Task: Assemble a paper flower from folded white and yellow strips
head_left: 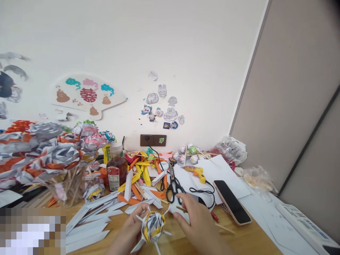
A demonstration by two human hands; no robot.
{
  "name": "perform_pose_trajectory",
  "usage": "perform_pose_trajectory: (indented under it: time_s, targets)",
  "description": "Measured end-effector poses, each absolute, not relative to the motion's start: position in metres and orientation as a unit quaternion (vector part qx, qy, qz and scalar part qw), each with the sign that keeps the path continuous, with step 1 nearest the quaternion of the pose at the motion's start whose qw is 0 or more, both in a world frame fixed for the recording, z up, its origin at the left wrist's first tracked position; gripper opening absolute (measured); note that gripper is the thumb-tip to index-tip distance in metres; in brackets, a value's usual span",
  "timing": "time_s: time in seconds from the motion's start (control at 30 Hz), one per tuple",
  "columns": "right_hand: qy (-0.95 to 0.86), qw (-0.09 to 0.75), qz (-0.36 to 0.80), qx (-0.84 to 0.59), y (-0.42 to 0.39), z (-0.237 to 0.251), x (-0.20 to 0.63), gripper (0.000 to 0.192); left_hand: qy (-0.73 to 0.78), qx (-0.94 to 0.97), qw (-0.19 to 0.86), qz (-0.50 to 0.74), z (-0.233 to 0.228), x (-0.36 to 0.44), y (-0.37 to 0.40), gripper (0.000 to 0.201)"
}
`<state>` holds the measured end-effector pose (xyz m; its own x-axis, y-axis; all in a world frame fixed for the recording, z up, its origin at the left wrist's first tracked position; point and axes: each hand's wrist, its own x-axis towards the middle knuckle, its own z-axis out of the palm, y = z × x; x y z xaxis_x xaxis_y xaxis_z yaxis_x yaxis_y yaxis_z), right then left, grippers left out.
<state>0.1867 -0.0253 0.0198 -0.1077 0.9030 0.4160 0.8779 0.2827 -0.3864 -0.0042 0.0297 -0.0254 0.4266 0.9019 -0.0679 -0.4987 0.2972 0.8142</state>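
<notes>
- While the left hand (130, 230) curls around the paper flower (152, 226) at the near edge of the surface (239, 241), its grip is closed on the flower's left side; loose white strips stick out of the flower in several directions, and a squeeze too firm would likely crush the folds.
- Just right of the flower, the right hand (196, 221) lies with fingers spread and lightly bent, touching a white strip (174, 209); whether the grip is pinched on that strip or only resting on it I cannot tell. A tug there could pull a strip out of the flower, as nothing visible locks them in place.
- Scissors (174, 186) lie just beyond the right hand, handles toward it and blades pointing away. A blind reach forward might catch them or drag them.
- Farther right, the glue gun (195, 172) rests on white paper, its black cord (202, 193) looping down close to the right hand. A wrist snagging that cord could drag the gun over the sheets or toward the phone (231, 202), which lies near and right.
- To the far left, a bottle (116, 170) stands among scattered strips, beside a glass (63, 189) full of finished flowers on sticks; a wide sweep of the left arm could tip either.
- Near left, more folded strips (87, 230) cover the surface and would slide easily under a sleeve.
</notes>
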Motion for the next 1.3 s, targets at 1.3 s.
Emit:
perform_pose_trajectory:
  time_s: [1.3]
  targets:
    - [-0.719, 0.428, 0.109, -0.537, -0.023, 0.017, 0.184, 0.016, 0.362, 0.478, 0.687, 0.410, -0.044, 0.007, 0.025, 0.056]
